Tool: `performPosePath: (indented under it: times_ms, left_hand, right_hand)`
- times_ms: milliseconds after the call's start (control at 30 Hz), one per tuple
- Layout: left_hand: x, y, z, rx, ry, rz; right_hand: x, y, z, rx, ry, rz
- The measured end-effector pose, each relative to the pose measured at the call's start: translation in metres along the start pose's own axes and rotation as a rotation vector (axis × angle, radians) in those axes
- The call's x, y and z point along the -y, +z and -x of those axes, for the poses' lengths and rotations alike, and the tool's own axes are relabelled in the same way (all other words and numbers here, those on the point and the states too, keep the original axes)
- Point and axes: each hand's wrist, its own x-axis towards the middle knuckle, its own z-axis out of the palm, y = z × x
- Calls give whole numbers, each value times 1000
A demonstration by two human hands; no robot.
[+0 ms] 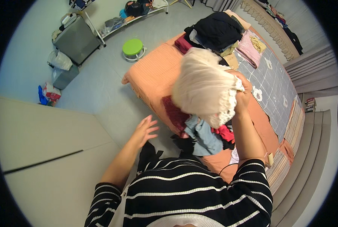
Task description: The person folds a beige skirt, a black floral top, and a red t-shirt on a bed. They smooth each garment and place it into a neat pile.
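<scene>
The cream garment (199, 83) is in the air above the bed (150, 70), gripped near its white lace edge (229, 106) by the person's right hand (242, 92). The left hand (140, 132) is apart from it, over the near side of the bed, its fingers spread. Lower in the view lie light-blue clothing (206, 142) and a dark-red textile (173, 113); toward the far end, black clothing (218, 30) is heaped. A green stool (133, 47) stands on the floor (110, 64).
</scene>
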Motion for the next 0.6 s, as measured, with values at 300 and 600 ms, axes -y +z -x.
performPosePath:
  times_ms: [300, 600]
  left_hand:
    - [-188, -23, -26, 822, -12, 441]
    - [-364, 27, -73, 664, 425, -108]
  right_hand:
    - [-93, 115, -2, -233, 286, -239]
    - [-116, 121, -49, 486, 570, 347]
